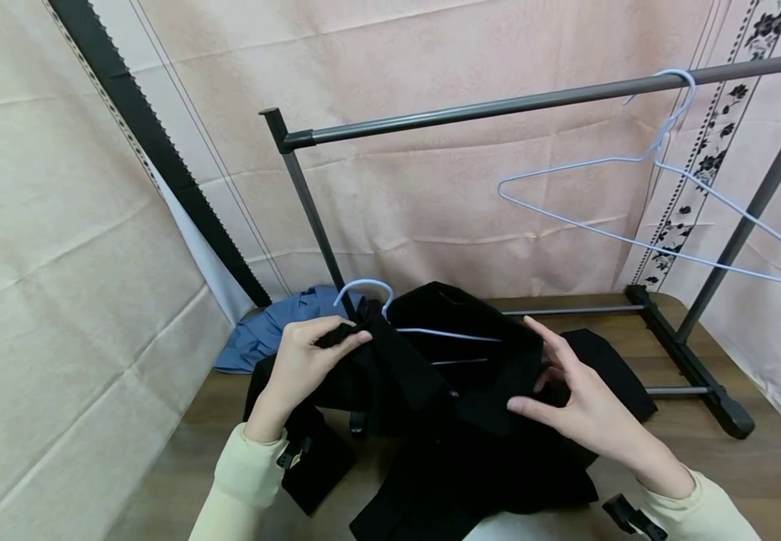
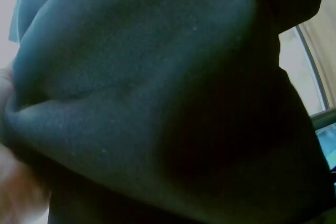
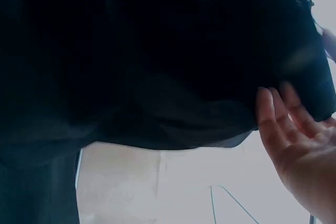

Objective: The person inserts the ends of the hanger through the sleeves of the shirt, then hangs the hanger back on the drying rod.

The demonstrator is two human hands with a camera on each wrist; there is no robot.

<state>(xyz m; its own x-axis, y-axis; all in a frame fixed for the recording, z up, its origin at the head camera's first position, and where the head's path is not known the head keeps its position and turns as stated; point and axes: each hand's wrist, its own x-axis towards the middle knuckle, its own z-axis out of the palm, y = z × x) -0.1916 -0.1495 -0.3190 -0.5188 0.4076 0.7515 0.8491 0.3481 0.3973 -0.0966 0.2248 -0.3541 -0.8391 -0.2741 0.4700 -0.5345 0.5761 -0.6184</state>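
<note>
Shirt point(image 1: 424, 421): black, frame's 6 o'clock, above the table point(image 1: 180, 466)
Hanger point(image 1: 447, 333): light blue, partly inside the shirt, hook out at its 11 o'clock
Left grip point(image 1: 301, 361): pinches cloth at the shirt's 10 o'clock
Right grip point(image 1: 582, 402): loosely spread, touching the shirt's 3 o'clock edge
Rack point(image 1: 498, 107): toward 12 o'clock
Second hanger point(image 1: 657, 154): on the rack, 2 o'clock

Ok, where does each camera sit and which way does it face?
Head: worn on the head, facing forward and down at the black garment and rack; left hand, right hand and pale sleeves show.
Left wrist: worn there, close on the garment; blurred hand at left edge.
Right wrist: worn there, facing the garment; right hand at right.
Shared by head and right wrist: the garment and right hand.
</note>
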